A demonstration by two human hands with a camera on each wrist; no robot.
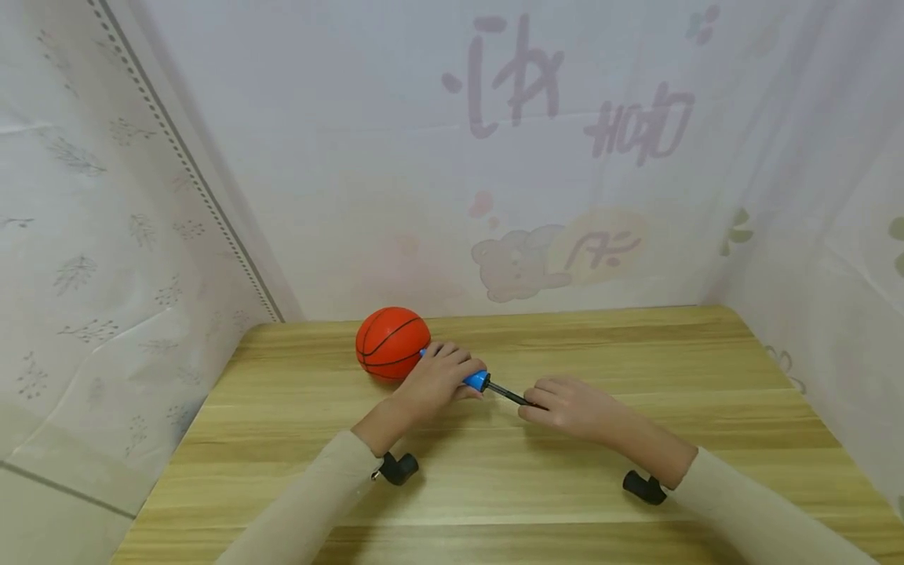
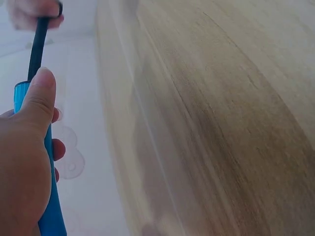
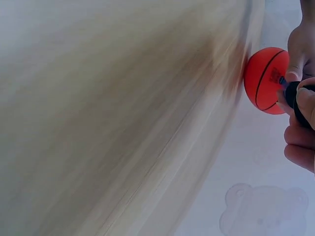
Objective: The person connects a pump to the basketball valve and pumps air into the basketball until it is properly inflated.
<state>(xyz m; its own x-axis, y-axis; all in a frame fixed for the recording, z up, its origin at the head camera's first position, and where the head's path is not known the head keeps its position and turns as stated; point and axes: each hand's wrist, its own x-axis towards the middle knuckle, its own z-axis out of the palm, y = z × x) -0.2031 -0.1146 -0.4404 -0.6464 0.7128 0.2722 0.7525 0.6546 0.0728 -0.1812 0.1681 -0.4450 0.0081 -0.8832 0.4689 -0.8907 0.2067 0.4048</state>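
My left hand (image 1: 439,377) grips the blue barrel of a hand pump (image 1: 477,380), thumb laid along it in the left wrist view. A dark rod reaches out of the barrel to the right, and my right hand (image 1: 574,408) holds the black handle (image 3: 301,101) at its end. On the far side of the left hand sits an orange-red basketball (image 1: 390,344) with black lines. The pump's tip points at the ball, close against its surface. Most of the barrel is hidden under the left fingers.
The wooden table (image 1: 494,494) lies under both hands, and the ball rests near its back edge. A pale printed curtain (image 1: 353,157) hangs behind and at both sides. Black wrist cameras, such as the left one (image 1: 399,469), stick out below the sleeves.
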